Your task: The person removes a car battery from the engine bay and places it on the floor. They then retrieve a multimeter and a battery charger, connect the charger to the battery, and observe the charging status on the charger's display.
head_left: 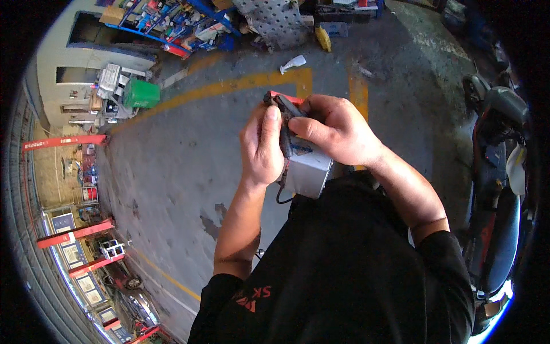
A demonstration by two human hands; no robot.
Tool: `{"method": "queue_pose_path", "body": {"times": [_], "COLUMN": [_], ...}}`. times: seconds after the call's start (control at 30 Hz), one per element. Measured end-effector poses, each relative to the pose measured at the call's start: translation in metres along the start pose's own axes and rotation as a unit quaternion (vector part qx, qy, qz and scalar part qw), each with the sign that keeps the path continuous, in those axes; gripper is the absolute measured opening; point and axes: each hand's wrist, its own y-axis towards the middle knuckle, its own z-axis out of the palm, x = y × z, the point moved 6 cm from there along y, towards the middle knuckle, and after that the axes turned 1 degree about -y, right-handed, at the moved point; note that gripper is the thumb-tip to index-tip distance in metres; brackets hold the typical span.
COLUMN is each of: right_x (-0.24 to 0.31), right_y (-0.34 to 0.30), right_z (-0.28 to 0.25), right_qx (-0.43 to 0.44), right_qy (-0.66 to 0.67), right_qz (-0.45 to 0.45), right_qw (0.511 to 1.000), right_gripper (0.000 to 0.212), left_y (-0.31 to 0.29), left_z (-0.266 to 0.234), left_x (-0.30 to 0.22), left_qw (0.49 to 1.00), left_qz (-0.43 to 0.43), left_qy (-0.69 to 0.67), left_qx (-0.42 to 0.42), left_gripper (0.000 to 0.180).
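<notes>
In front of my chest, both hands are closed around a thick black cable-like piece (pixel 287 139). My left hand (pixel 262 144) grips it from the left, its thumb laid along the top. From the right, my right hand (pixel 342 129) pinches it with the thumb pressed toward the fingers. A red part (pixel 282 96) shows just beyond the fingertips; its kind is unclear. Below the hands is a silver-grey box (pixel 307 173) with a dark blue patch on its top. A thin black wire (pixel 279 194) loops out at the box's left side. The curled fingers hide the exact join.
A white bottle (pixel 293 63) lies on the grey floor ahead, near yellow painted lines. Behind it stand a perforated metal panel (pixel 276 23) and a cluttered blue shelf (pixel 172 26). A green bin (pixel 142 94) is at the left. Motorcycles (pixel 499 229) line the right side.
</notes>
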Motion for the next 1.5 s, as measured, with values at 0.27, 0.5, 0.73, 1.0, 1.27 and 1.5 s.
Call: {"method": "queue_pose_path", "body": {"times": [0.27, 0.5, 0.73, 1.0, 1.27, 1.5], "right_x": [0.010, 0.003, -0.001, -0.002, 0.003, 0.006], "right_y": [-0.004, -0.003, 0.011, 0.020, 0.035, 0.040], "right_z": [-0.005, -0.008, -0.014, -0.021, -0.036, -0.035], "right_qx": [-0.063, -0.084, -0.108, -0.111, -0.150, -0.139], "right_qy": [0.068, 0.065, 0.048, 0.042, 0.000, 0.034], "right_qz": [-0.035, -0.033, -0.038, -0.026, -0.039, -0.031], "right_qw": [0.995, 0.994, 0.992, 0.993, 0.988, 0.989], "right_gripper": [0.030, 0.030, 0.033, 0.031, 0.034, 0.034], "left_y": [0.002, 0.001, 0.012, 0.016, 0.029, 0.033], "left_z": [0.007, 0.009, 0.010, 0.011, 0.011, 0.009], "left_x": [-0.006, -0.003, 0.000, 0.015, 0.019, 0.029], "left_qw": [0.999, 0.999, 0.999, 0.999, 0.998, 0.989], "left_qz": [0.033, 0.033, 0.020, -0.031, -0.059, -0.131], "left_qy": [0.006, 0.014, 0.023, 0.035, 0.023, -0.066], "left_qx": [-0.021, -0.037, -0.024, -0.005, 0.014, 0.010], "left_gripper": [0.028, 0.025, 0.024, 0.025, 0.026, 0.027]}}
